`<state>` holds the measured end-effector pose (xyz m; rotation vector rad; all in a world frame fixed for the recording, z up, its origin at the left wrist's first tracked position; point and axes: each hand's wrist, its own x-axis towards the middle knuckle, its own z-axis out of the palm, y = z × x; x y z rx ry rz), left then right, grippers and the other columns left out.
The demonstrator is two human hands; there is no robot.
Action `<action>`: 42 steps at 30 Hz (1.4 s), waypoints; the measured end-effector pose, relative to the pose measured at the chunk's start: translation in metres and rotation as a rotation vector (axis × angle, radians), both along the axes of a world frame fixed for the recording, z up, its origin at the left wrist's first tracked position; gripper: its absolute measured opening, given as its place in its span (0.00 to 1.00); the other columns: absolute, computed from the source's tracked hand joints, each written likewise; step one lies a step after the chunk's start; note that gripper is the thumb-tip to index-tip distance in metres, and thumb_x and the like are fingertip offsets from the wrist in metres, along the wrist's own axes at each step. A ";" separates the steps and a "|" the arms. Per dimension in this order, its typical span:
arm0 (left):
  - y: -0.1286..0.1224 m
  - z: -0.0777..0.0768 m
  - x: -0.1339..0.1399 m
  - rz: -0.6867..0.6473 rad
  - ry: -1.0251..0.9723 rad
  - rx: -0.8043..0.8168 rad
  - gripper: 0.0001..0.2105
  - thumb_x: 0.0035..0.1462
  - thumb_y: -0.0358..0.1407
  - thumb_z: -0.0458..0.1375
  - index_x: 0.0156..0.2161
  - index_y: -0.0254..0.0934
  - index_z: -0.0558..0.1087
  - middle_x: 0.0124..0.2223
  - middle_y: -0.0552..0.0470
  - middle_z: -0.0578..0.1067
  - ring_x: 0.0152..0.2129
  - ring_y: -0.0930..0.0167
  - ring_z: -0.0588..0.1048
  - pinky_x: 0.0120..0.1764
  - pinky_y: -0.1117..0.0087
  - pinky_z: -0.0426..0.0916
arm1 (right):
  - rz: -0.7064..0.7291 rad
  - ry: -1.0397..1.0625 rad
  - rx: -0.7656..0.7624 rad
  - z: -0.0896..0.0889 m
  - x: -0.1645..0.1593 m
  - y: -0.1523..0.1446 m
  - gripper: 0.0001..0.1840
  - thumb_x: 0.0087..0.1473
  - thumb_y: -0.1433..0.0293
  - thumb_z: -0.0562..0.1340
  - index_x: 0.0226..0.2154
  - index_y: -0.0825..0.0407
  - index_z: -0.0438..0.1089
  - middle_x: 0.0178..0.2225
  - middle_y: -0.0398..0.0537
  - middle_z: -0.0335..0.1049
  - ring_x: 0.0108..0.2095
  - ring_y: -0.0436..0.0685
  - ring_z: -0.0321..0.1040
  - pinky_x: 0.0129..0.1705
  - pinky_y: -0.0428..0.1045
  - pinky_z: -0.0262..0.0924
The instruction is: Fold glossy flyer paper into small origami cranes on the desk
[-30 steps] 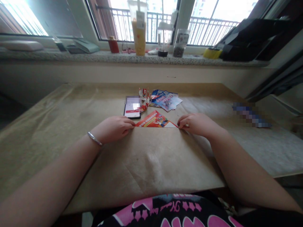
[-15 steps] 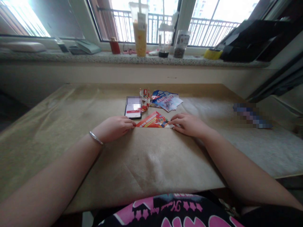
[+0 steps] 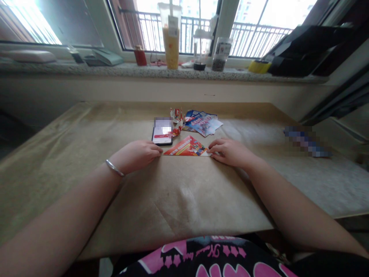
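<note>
A red printed paper (image 3: 186, 148) folded into a triangle lies flat on the brown paper-covered table (image 3: 178, 192). My left hand (image 3: 137, 154), with a silver bracelet on its wrist, presses its fingertips on the triangle's left corner. My right hand (image 3: 229, 151) rests fingers-down on the right corner and covers it. Both hands pin the paper against the table.
A phone (image 3: 162, 134) with a lit screen lies just behind the paper, beside a crumpled red-white wrapper (image 3: 176, 121) and blue leaflets (image 3: 203, 123). A blurred item (image 3: 307, 140) lies at the right. Cups and jars (image 3: 171, 36) stand on the windowsill.
My right hand has slid left along the paper's bottom edge and now covers its right tip. The left hand has barely moved.
</note>
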<state>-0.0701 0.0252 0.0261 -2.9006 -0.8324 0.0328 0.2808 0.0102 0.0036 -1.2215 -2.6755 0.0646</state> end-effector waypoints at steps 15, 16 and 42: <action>-0.013 -0.025 0.030 0.271 -0.242 0.037 0.15 0.62 0.37 0.49 0.48 0.34 0.73 0.42 0.43 0.74 0.38 0.64 0.72 0.43 0.63 0.69 | -0.093 -0.001 0.020 -0.003 -0.011 0.002 0.20 0.56 0.61 0.58 0.47 0.52 0.72 0.51 0.53 0.69 0.50 0.63 0.65 0.52 0.58 0.62; -0.013 -0.026 0.032 0.285 -0.253 0.040 0.15 0.62 0.37 0.49 0.49 0.33 0.73 0.42 0.43 0.74 0.39 0.64 0.71 0.44 0.63 0.69 | -0.093 0.000 0.019 -0.003 -0.011 0.002 0.20 0.56 0.60 0.58 0.48 0.52 0.72 0.51 0.53 0.69 0.50 0.63 0.65 0.52 0.58 0.62; -0.013 -0.029 0.033 0.312 -0.499 -0.112 0.13 0.56 0.29 0.53 0.48 0.35 0.68 0.42 0.47 0.73 0.36 0.69 0.73 0.40 0.67 0.70 | -0.190 0.359 -0.154 -0.006 -0.018 -0.003 0.28 0.48 0.74 0.62 0.54 0.47 0.66 0.39 0.46 0.72 0.29 0.50 0.65 0.33 0.47 0.62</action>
